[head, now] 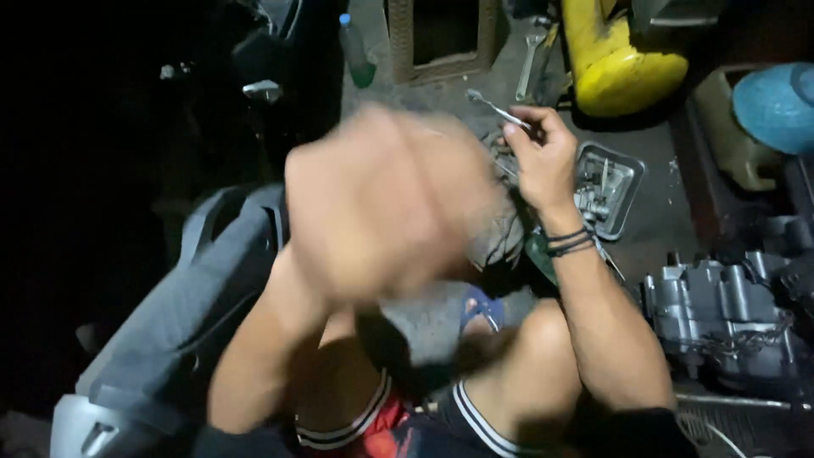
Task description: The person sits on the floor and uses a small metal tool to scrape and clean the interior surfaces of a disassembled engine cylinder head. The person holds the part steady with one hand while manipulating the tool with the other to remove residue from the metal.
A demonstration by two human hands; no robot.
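My left hand (386, 199) is raised close to the camera, blurred by motion, with its fingers curled in; I cannot tell whether anything is in it. My right hand (543, 157) is further out over the floor, fingers pinched on a slim metal wrench (496, 108) that points up and left. Black bands circle my right wrist. Below my hands are my bare knees, red and dark shorts, and a blue sandal (482, 307) on the concrete.
A metal tray (626, 182) of small parts lies right of my right hand. An engine block (721, 309) sits at the right. A yellow cylinder (615, 55), a blue helmet (776, 102), a loose wrench (527, 64), a plastic bottle (356, 47) and grey scooter bodywork (178, 314) surround me.
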